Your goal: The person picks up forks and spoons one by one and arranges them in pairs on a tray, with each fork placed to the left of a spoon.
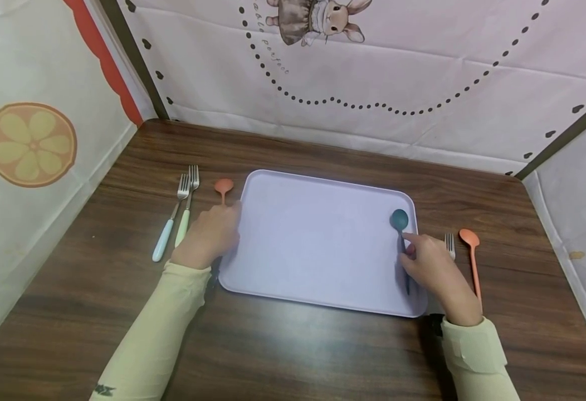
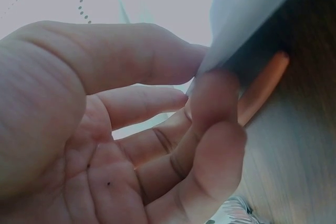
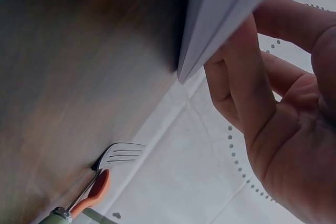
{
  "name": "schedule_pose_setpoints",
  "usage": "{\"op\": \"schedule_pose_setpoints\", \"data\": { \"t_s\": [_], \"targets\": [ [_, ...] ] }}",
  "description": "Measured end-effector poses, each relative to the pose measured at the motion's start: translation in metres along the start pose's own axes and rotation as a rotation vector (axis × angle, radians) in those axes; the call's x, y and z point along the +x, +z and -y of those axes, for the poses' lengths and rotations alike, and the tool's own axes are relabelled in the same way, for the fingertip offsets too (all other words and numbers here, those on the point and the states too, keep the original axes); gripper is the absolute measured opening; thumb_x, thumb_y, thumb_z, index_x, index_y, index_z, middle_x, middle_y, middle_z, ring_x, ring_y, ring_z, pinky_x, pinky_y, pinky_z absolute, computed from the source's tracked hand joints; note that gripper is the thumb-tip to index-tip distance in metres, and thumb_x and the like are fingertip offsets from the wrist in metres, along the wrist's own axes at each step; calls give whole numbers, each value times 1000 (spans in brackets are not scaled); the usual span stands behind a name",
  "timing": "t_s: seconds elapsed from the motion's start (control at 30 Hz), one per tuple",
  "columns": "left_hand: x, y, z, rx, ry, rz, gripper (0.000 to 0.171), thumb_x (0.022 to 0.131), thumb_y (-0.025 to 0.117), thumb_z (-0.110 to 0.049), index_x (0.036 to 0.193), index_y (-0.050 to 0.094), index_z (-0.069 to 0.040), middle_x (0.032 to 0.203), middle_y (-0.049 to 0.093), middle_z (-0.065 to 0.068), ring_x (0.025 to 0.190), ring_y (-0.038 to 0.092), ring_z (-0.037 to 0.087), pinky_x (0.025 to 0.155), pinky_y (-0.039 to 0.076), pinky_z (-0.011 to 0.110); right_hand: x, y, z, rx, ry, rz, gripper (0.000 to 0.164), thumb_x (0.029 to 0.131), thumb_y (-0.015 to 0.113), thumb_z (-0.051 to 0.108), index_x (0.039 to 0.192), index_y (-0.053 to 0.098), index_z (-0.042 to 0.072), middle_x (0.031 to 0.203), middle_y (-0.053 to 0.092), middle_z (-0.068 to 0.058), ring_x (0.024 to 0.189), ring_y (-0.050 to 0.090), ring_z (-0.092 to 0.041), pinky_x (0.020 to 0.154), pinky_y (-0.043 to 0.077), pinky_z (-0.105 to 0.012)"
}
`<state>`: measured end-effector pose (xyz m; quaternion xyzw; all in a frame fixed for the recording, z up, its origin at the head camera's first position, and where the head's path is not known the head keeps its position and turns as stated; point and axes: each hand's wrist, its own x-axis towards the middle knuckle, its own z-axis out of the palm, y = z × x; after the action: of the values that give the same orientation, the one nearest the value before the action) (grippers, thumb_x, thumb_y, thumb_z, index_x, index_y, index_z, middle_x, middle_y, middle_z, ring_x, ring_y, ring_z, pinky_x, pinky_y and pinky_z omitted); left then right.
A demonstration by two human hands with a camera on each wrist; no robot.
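Observation:
A pale lilac tray (image 1: 318, 245) lies on the brown wooden table. At its left edge is my left hand (image 1: 210, 236); in the left wrist view the thumb and fingers (image 2: 215, 98) pinch the rim. Beneath that hand an orange spoon (image 1: 224, 186) rests on the table, its handle partly covered. Inside the tray, along the right side, lies a dark teal spoon (image 1: 399, 220). My right hand (image 1: 433, 264) reaches over the right rim and pinches this spoon's handle. The right wrist view hides those fingertips behind the tray's rim (image 3: 226, 19).
Left of the tray lie a fork with a light blue handle (image 1: 162, 239) and one with a green handle (image 1: 182, 225). On the right are another fork (image 1: 450, 245), partly behind the right hand, and a second orange spoon (image 1: 473, 262). Printed cloth walls (image 1: 373, 72) enclose the table.

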<state>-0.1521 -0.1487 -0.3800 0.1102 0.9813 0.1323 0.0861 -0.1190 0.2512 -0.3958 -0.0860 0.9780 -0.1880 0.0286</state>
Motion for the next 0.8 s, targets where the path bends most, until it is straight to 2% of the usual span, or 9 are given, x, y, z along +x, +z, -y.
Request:
{"op": "schedule_pose_setpoints", "data": {
  "t_s": [0.23, 0.57, 0.8],
  "targets": [
    [-1, -1, -1, -11, 2, 2, 36, 83, 46, 0, 119, 45, 6, 72, 52, 15, 53, 50, 26, 41, 41, 35, 0, 1, 4, 13, -5, 43, 48, 81, 65, 7, 124, 51, -9, 75, 60, -11, 59, 53, -17, 51, 52, -37],
    [0, 0, -2, -26, 11, 0, 40, 83, 45, 2, 122, 44, 6, 69, 51, 14, 50, 49, 23, 38, 39, 32, 0, 5, 3, -9, -42, 49, 50, 82, 64, 6, 127, 48, -9, 75, 59, -10, 61, 52, -17, 53, 51, -37],
    [0, 1, 0, -28, 15, -1, 31, 83, 45, 2, 114, 46, 5, 68, 51, 13, 50, 49, 24, 39, 40, 33, 1, 5, 4, -7, -16, 67, 52, 84, 65, 12, 130, 46, -6, 78, 58, -10, 65, 51, -19, 55, 50, -36]
  ]
}}
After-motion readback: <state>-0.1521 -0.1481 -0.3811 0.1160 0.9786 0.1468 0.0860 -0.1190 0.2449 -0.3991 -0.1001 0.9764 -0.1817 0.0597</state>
